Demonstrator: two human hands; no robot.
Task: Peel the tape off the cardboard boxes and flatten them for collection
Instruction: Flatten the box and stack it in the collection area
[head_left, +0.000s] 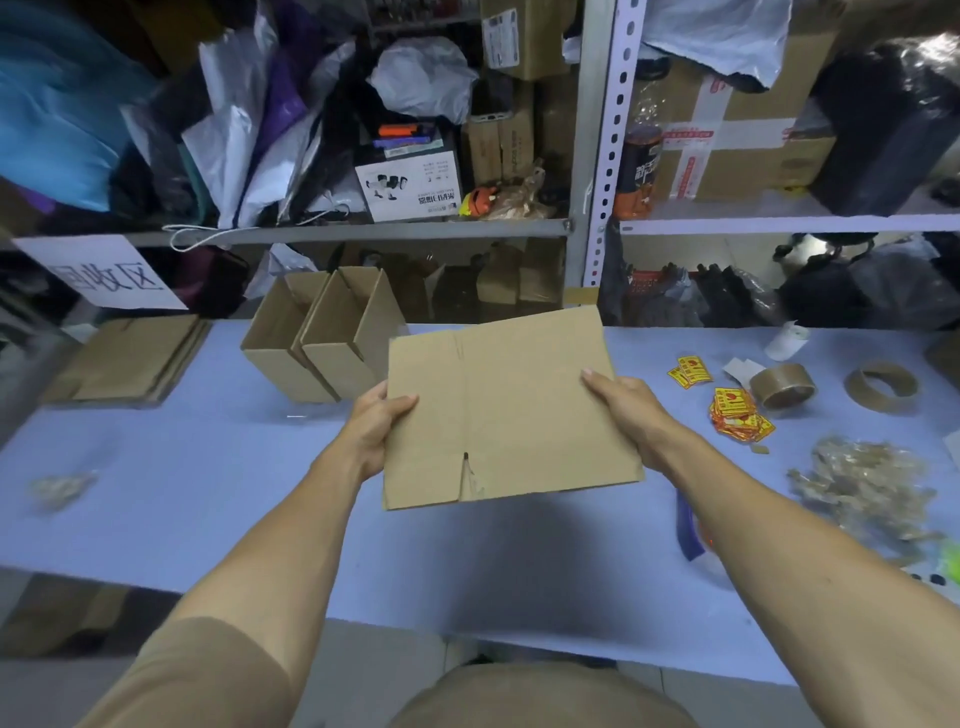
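A person holds a flattened box (506, 410) above the middle of a pale blue bench (208, 493). The left hand (374, 428) grips its left edge, thumb on top; the right hand (631, 410) grips its right edge the same way, so the box spans between both hands. Behind it, two open boxes (317, 338) stand upright. A stack (130, 358) of flat cardboard lies far left. Tape rolls (782, 384) and crumpled tape (862, 483) sit to the right.
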